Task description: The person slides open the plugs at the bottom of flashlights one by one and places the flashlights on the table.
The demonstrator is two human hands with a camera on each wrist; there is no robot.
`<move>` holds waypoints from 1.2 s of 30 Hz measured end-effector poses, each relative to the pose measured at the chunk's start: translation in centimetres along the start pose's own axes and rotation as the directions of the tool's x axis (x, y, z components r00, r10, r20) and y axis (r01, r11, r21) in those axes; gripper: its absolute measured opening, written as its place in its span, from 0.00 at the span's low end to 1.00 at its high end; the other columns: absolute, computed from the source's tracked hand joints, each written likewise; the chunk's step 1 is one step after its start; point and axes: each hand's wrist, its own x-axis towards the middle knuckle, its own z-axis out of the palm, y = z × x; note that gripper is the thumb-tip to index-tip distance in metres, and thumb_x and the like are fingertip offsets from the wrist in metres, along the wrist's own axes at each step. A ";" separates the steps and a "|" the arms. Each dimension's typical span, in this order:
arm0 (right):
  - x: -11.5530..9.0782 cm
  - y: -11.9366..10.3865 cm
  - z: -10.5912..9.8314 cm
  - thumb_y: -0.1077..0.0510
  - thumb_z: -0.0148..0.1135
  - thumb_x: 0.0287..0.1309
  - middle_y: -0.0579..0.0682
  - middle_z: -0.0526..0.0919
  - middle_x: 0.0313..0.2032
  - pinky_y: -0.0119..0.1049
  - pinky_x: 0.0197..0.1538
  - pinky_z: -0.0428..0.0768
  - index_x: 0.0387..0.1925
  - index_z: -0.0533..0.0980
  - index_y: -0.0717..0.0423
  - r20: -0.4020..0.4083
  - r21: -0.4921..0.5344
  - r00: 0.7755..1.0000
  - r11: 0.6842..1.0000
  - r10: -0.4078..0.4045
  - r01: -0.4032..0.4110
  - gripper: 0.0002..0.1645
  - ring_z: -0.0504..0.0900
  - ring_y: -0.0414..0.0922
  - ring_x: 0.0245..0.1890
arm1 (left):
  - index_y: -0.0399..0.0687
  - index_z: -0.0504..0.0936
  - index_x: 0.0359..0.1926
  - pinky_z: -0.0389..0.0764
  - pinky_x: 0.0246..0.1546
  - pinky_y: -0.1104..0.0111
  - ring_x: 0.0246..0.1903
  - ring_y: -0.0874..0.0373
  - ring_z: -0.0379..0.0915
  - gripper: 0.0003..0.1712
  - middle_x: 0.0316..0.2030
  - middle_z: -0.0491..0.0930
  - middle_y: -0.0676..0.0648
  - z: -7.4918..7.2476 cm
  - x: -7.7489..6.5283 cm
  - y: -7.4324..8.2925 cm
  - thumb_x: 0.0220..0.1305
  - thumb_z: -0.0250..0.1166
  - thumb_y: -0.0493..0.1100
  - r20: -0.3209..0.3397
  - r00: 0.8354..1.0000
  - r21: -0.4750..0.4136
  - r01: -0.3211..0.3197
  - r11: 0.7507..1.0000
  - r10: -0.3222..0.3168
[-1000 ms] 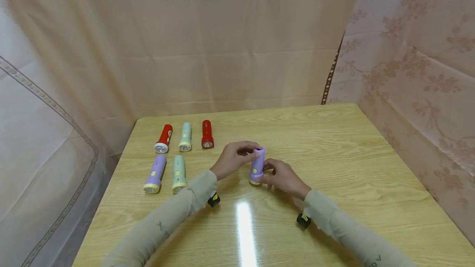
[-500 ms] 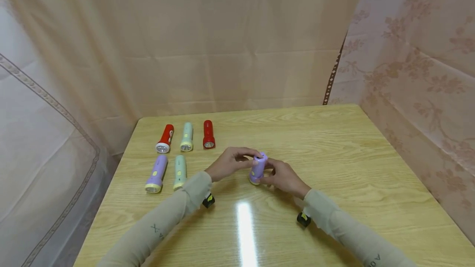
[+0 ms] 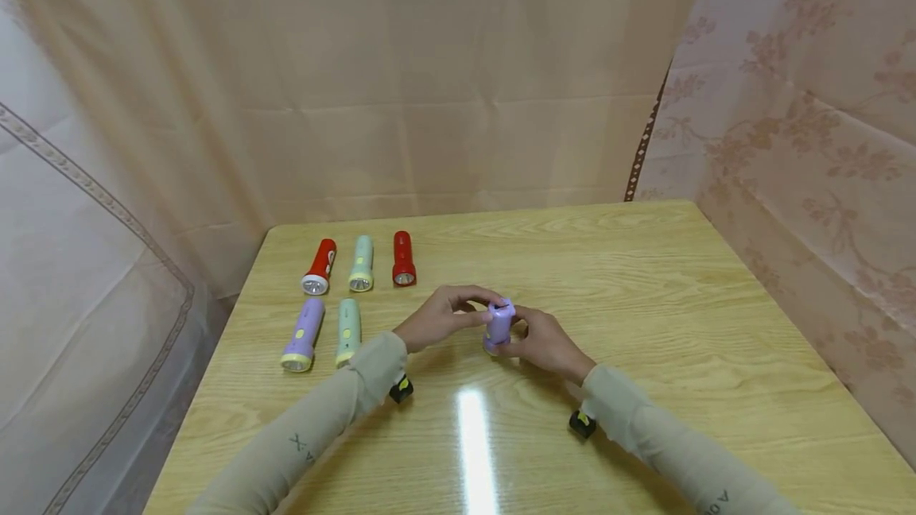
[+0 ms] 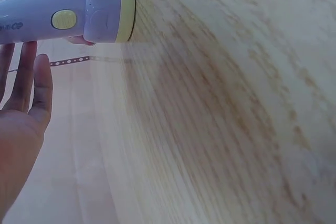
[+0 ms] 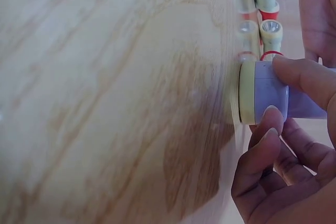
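This looks like a makeshift draped booth (what room surrounds it, I cannot tell): a beige cloth [image 3: 429, 86] hangs behind the table [image 3: 644, 300], a flowered cloth [image 3: 823, 133] right, a pale cloth [image 3: 79, 276] left.

Glossy wood-grain surface [image 3: 608, 276], bright streak [image 3: 475, 451] reflected at near side. At left, far row, lying flat: white-headed red flashlight [image 3: 321, 262], pale green flashlight [image 3: 361, 261], all-red flashlight [image 3: 404, 255]. Nearer row: lying purple flashlight [image 3: 304, 331], second green flashlight [image 3: 348, 326], head partly hidden. Near middle: upright purple flashlight [image 3: 499, 327], yellow head down.
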 end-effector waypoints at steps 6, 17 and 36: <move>0.0 -0.1 0.1 0.50 0.81 0.53 0.49 0.84 0.44 0.38 0.32 0.74 0.58 0.80 0.55 0.006 0.027 1.000 1.000 -0.004 0.004 0.32 0.76 0.45 0.32 | 0.52 0.82 0.62 0.79 0.54 0.54 0.56 0.55 0.77 0.19 0.55 0.83 0.53 0.2 -0.3 0.1 0.72 0.67 0.43 -0.038 0.998 -0.011 0.052 0.999 -0.053; 0.0 0.4 -1.0 0.50 0.76 0.60 0.55 0.83 0.51 0.44 0.35 0.83 0.60 0.79 0.57 0.150 0.147 0.989 0.989 -0.016 -0.006 0.30 0.83 0.51 0.33 | 0.51 0.83 0.60 0.78 0.54 0.54 0.54 0.55 0.77 0.17 0.54 0.84 0.52 0.4 -0.1 0.8 0.72 0.68 0.44 -0.051 0.994 0.023 0.100 0.995 -0.099; 0.5 0.7 -0.7 0.45 0.80 0.54 0.50 0.83 0.48 0.40 0.37 0.80 0.58 0.78 0.53 0.088 0.113 0.994 0.991 0.066 -0.076 0.34 0.79 0.48 0.39 | 0.57 0.86 0.56 0.77 0.58 0.53 0.54 0.55 0.78 0.17 0.53 0.84 0.56 1.0 0.1 1.2 0.73 0.66 0.55 -0.128 0.964 -0.025 0.231 0.973 -0.233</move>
